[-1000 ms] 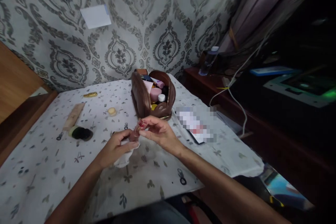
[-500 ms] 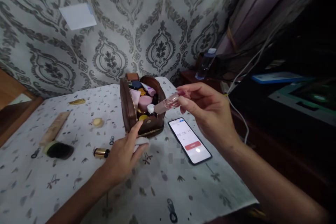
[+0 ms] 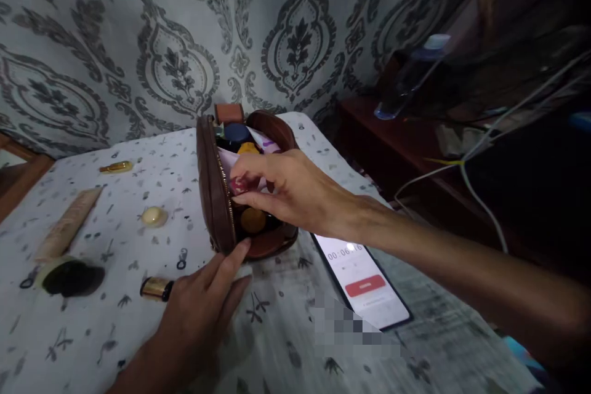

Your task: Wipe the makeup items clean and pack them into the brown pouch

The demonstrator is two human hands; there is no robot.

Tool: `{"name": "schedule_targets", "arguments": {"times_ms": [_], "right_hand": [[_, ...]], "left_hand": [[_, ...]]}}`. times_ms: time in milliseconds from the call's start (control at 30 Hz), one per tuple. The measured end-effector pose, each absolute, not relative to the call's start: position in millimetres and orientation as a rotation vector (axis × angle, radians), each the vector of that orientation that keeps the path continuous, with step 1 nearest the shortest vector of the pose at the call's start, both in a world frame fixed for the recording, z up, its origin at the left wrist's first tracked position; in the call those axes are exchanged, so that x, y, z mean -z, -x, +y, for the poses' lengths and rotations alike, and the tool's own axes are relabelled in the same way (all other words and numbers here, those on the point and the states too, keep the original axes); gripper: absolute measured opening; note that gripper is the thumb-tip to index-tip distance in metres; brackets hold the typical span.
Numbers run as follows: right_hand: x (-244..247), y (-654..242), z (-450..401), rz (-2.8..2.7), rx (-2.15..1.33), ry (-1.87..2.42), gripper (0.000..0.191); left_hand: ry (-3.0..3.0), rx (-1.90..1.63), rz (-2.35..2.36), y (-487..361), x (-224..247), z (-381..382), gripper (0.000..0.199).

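An unzipped brown toiletry bag (image 3: pixel 210 181) stands on the cloth, packed with several cosmetics, among them a yellow-orange item (image 3: pixel 248 148) and a dark blue round lid (image 3: pixel 237 133). My right hand (image 3: pixel 295 191) reaches over its opening, finger and thumb closed on a pink lip gloss tube (image 3: pixel 239 185); only its reddish end shows, and the rest is hidden. My left hand (image 3: pixel 203 301) lies in front of the bag, fingers stretched out, the index fingertip at the bag's front edge. A gold and black small tube (image 3: pixel 156 289) lies beside that hand.
On the cloth at left lie a beige squeeze tube (image 3: pixel 69 221), a dark round jar (image 3: pixel 69 277), a cream-coloured round item (image 3: pixel 154 217) and a gold ampoule-like item (image 3: pixel 116 167). A phone (image 3: pixel 369 289) lies under my right forearm. A water bottle (image 3: pixel 409 80) and cables stand at right.
My right hand has moved left and down with the lip gloss tube, from beside the bag into its opening. My left hand stays by the bag's front. The camera view has shifted.
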State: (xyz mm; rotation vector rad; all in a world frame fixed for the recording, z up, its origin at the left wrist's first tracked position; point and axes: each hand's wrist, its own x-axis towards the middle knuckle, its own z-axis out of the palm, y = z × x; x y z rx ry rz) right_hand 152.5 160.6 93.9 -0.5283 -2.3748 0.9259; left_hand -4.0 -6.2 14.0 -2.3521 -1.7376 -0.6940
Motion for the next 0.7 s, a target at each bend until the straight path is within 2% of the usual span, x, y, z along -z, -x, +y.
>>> {"name": "schedule_targets", "arguments": {"times_ms": [300,700], "right_hand": [[-107.3,-136.4,159.3,-2.788,-0.508,0.701,0.016],[-102.1,-126.3,167.3,-2.678,-0.670,0.698,0.014]], "left_hand": [[2.393,0.708,-1.788,5.9,-10.3,-9.5,0.042],[2.414,0.736,-1.735,8.4,-9.0,-11.6,0.052]]}}
